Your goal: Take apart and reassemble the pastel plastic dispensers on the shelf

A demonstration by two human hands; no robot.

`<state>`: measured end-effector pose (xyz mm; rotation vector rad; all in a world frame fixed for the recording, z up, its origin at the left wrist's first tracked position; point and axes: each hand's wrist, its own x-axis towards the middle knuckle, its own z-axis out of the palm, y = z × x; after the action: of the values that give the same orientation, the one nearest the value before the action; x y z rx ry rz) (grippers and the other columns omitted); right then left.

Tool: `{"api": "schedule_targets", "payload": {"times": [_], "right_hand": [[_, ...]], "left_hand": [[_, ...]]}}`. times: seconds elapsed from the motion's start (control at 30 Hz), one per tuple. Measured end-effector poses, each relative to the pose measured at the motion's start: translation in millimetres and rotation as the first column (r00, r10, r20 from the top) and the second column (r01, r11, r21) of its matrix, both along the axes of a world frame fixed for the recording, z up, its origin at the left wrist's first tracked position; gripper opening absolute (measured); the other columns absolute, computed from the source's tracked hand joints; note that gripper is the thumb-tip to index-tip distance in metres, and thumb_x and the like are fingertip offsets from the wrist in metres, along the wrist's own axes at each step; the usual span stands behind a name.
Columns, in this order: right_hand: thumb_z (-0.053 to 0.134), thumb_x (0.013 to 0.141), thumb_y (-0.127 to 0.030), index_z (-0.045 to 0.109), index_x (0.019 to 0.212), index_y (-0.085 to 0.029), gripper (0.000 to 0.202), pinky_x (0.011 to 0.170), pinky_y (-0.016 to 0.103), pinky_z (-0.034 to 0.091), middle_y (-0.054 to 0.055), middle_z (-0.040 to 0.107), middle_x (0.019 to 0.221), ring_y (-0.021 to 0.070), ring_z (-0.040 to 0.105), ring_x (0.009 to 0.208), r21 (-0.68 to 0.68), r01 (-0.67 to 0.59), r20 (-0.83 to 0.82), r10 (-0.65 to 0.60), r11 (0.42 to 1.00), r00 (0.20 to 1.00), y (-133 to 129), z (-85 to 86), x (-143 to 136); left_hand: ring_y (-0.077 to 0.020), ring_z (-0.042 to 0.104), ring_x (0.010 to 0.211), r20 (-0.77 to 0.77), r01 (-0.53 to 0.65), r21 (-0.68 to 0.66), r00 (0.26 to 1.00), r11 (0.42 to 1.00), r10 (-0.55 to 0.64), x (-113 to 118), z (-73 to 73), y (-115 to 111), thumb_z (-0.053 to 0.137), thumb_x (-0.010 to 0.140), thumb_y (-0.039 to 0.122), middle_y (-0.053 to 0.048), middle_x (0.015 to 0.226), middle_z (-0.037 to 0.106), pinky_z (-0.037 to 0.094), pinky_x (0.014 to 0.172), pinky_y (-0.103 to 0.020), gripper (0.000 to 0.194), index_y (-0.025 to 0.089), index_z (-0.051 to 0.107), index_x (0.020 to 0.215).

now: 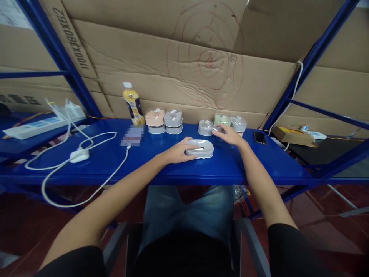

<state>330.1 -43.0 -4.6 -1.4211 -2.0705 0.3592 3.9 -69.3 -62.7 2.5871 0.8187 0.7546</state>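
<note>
My left hand grips the left end of a grey oval box, its thumb along the near side and a finger over the top. The box rests on the blue table in front of me and shows a small dark opening in its top. Farther right, my right hand reaches toward the back with thumb and fingers closed around a clear, shiny plastic piece, whose shape is hard to make out. Right beside that piece stands another grey oval box. A green box sits just behind my right fingers.
Stacked boxes, pink and grey, stand back left beside a yellow drink bottle. Another grey box is back right, near a phone. A white cable loops over the table's left front edge.
</note>
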Motion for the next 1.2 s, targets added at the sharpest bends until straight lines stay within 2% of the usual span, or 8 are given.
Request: {"api": "schedule_targets", "payload": {"times": [0.17, 0.3, 0.47, 0.57, 0.67, 0.77, 0.9, 1.2], "right_hand": [[0.071, 0.099, -0.072, 0.071, 0.145, -0.022, 0.068, 0.109, 0.055, 0.060, 0.014, 0.082, 0.123, 0.0342, 0.076, 0.116, 0.002, 0.033, -0.028, -0.033, 0.999, 0.999, 5.6, -2.0, 4.5], [0.070, 0.099, -0.073, 0.071, 0.146, -0.024, 0.068, 0.110, 0.056, 0.060, 0.014, 0.081, 0.127, 0.0346, 0.076, 0.118, 0.009, 0.041, -0.009, -0.041, 0.999, 0.999, 8.0, -2.2, 7.5], [0.088, 0.083, -0.070, 0.075, 0.139, -0.022, 0.075, 0.103, 0.056, 0.064, 0.015, 0.082, 0.126, 0.0360, 0.078, 0.112, -0.104, -0.004, 0.113, 0.016, 0.995, 0.993, 10.5, -2.6, 12.4], [0.092, 0.076, -0.070, 0.077, 0.136, -0.022, 0.078, 0.098, 0.056, 0.065, 0.013, 0.083, 0.121, 0.0362, 0.079, 0.108, -0.145, -0.007, 0.138, 0.028, 0.989, 0.990, 10.8, -3.0, 11.6], [0.090, 0.079, -0.069, 0.073, 0.146, -0.022, 0.084, 0.108, 0.059, 0.062, 0.016, 0.081, 0.134, 0.0382, 0.077, 0.120, -0.016, -0.011, 0.017, 0.011, 1.000, 1.000, 7.9, -2.5, 6.2], [0.090, 0.080, -0.067, 0.071, 0.151, -0.024, 0.084, 0.121, 0.059, 0.054, 0.016, 0.072, 0.154, 0.0388, 0.070, 0.140, 0.125, -0.141, -0.076, 0.151, 0.982, 0.986, 1.9, -2.5, -5.7], [0.095, 0.076, -0.066, 0.074, 0.148, -0.026, 0.084, 0.123, 0.057, 0.052, 0.014, 0.074, 0.151, 0.0381, 0.070, 0.140, 0.132, -0.348, 0.024, 0.348, 0.928, 0.937, -7.6, -7.4, -31.2], [0.093, 0.076, -0.073, 0.069, 0.155, -0.023, 0.097, 0.113, 0.056, 0.058, 0.015, 0.075, 0.134, 0.0367, 0.073, 0.123, 0.090, -0.380, 0.194, 0.358, 0.920, 0.913, -14.7, -19.0, -60.5]], "left_hand": [[-0.0392, 0.060, 0.147, 0.065, -0.067, 0.008, 0.996, 0.998, 0.066, -7.7, 1.8, 9.4, 0.071, 0.097, 0.068, -0.015, 0.148, 0.062, 0.048, 0.130, -0.059, 0.055, 0.027, 0.086, 0.130], [-0.0400, 0.067, 0.135, 0.102, -0.205, 0.012, 0.974, 0.979, 0.202, -29.5, 4.2, 29.6, 0.070, 0.093, 0.077, -0.016, 0.140, 0.066, 0.051, 0.124, -0.063, 0.061, 0.023, 0.086, 0.116], [-0.0371, 0.073, 0.114, 0.071, -0.361, -0.020, 0.930, 0.932, 0.362, -46.3, 0.3, 47.8, 0.074, 0.086, 0.079, -0.015, 0.118, 0.071, 0.059, 0.114, -0.062, 0.063, 0.020, 0.083, 0.105], [-0.0383, 0.073, 0.122, 0.105, -0.328, -0.024, 0.939, 0.944, 0.329, -42.8, 0.8, 45.4, 0.073, 0.087, 0.076, -0.015, 0.123, 0.075, 0.056, 0.117, -0.063, 0.061, 0.021, 0.081, 0.112], [-0.0393, 0.067, 0.141, 0.174, -0.244, -0.030, 0.954, 0.969, 0.246, -31.5, 4.3, 34.2, 0.077, 0.087, 0.071, -0.016, 0.146, 0.073, 0.050, 0.125, -0.062, 0.070, 0.022, 0.072, 0.136], [-0.0417, 0.064, 0.147, 0.201, -0.205, -0.043, 0.957, 0.978, 0.210, -16.9, 5.6, 21.5, 0.087, 0.080, 0.067, -0.018, 0.159, 0.065, 0.051, 0.126, -0.060, 0.090, 0.021, 0.060, 0.152], [-0.0446, 0.063, 0.148, 0.179, -0.143, -0.079, 0.972, 0.987, 0.155, -1.5, 1.6, 12.0, 0.095, 0.072, 0.063, -0.023, 0.160, 0.064, 0.053, 0.124, -0.060, 0.113, 0.019, 0.046, 0.163], [-0.0491, 0.056, 0.155, 0.139, -0.120, -0.076, 0.982, 0.990, 0.129, 4.1, -9.4, 15.2, 0.098, 0.070, 0.057, -0.027, 0.166, 0.057, 0.048, 0.127, -0.064, 0.127, 0.018, 0.033, 0.172]]}}
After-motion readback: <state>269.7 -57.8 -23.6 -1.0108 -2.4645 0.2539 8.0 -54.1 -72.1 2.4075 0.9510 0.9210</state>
